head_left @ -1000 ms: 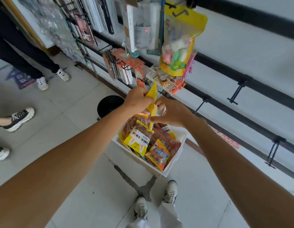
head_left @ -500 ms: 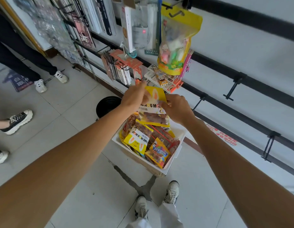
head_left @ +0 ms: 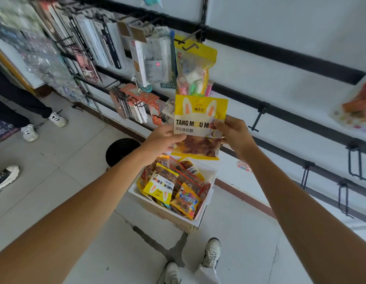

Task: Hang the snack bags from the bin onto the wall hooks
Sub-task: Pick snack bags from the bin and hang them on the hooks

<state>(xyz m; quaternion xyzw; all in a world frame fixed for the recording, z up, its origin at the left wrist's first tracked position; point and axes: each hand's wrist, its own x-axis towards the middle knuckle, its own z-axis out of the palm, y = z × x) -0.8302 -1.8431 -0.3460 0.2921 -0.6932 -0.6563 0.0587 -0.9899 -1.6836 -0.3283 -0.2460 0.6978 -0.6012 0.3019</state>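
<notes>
1. Two bare arms reach forward. The left grip (head_left: 163, 138) and the right grip (head_left: 235, 134) hold one yellow snack bag (head_left: 200, 119) between them.
2. The left grip pinches the bag's left edge, thumb on the front and fingers behind. The right grip pinches the right edge the same way, fingers curled round the back.
3. The bag stands upright and faces the camera. It shows two rabbit ears, the print "TANG MOU MOU" and brown sweets behind a clear lower window. It is in the air above the bin and in front of the wall, on no hook.
4. One white bin (head_left: 206, 199) sits on the floor below the hands, filled with snack bags. One second rabbit bag (head_left: 159, 185) lies on top, and one multi-coloured bag (head_left: 187, 201) lies beside it. Red-edged clear bags lie between them, but how many I cannot tell.
5. One yellow pouch (head_left: 195, 66) hangs from a hook just above the held bag's top edge.
6. Four black hooks (head_left: 257, 119) stick out from the wall rails to the right of the hands.
7. Packed stationery cards hang in rows on the left of the wall.
8. One round black tub (head_left: 121, 148) stands on the floor left of the bin.
9. The wearer's own two shoes (head_left: 211, 253) show at the bottom, and three other shoes (head_left: 57, 118) stand at the far left.
</notes>
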